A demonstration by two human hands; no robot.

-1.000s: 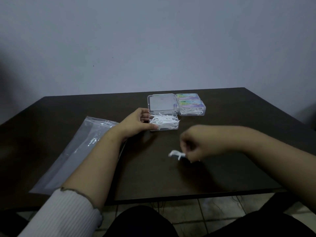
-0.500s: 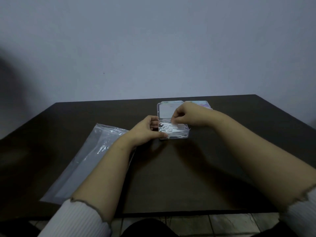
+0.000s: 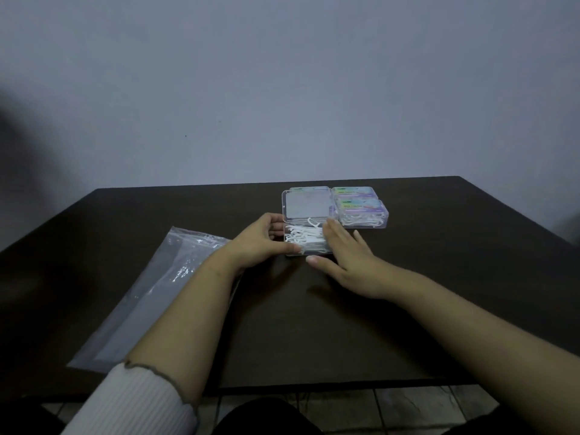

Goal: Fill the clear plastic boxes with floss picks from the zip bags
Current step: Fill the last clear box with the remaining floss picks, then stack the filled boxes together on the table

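While the left hand (image 3: 262,243) grips the open box (image 3: 306,243) of floss picks (image 3: 303,238) on the counter (image 3: 314,324) and the flat, released right hand (image 3: 345,259) touches it, protruding picks may jam the lid (image 3: 306,205).

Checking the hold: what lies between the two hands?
Head view: the open clear box of floss picks lies between left hand and right hand.

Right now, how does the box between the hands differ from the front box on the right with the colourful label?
The open box has its lid swung up and back; the labelled box is shut. The left hand grips the open box and the right hand lies flat against its side; the labelled box is untouched. In the open box a pick pokes above the rim; the labelled box's picks lie under its lid. Both are clear plastic and hold white floss picks.
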